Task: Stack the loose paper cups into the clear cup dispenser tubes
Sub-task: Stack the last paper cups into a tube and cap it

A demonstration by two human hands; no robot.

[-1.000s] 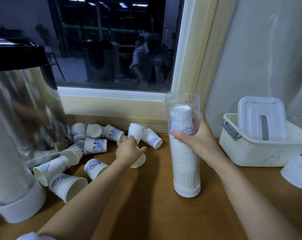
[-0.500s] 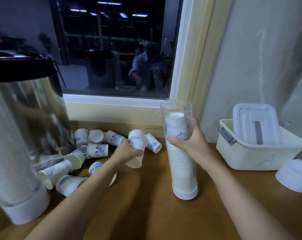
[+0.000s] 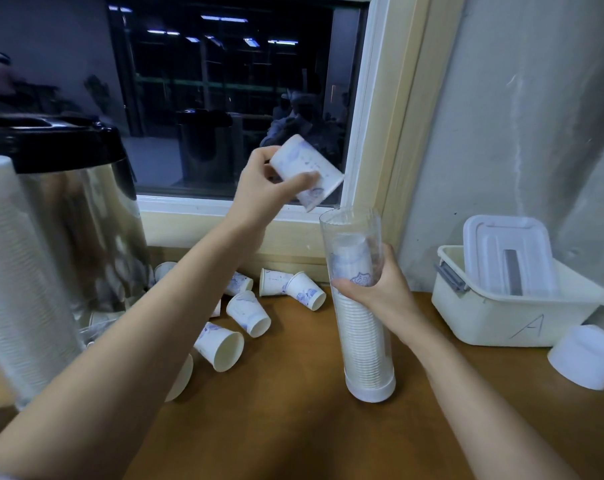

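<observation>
My left hand (image 3: 264,190) grips a white paper cup (image 3: 307,169) with a blue print, raised and tilted, its mouth pointing down-right just above and left of the tube's open top. The clear dispenser tube (image 3: 361,327) stands upright on its white base, nearly full of stacked cups. My right hand (image 3: 380,289) grips the tube around its upper part. Several loose cups (image 3: 248,313) lie on their sides on the wooden counter (image 3: 293,410) below my left forearm.
A big steel urn (image 3: 78,216) with a black lid stands at the left. In front of it is a second tube (image 3: 19,292) full of cups. A cream plastic bin (image 3: 522,306) holding a lid sits at the right, with a white cap (image 3: 584,356) beside it.
My left hand has lifted one cup off the pile and carried it up and right, to just above the tube's mouth. My right hand has stayed on the tube.
</observation>
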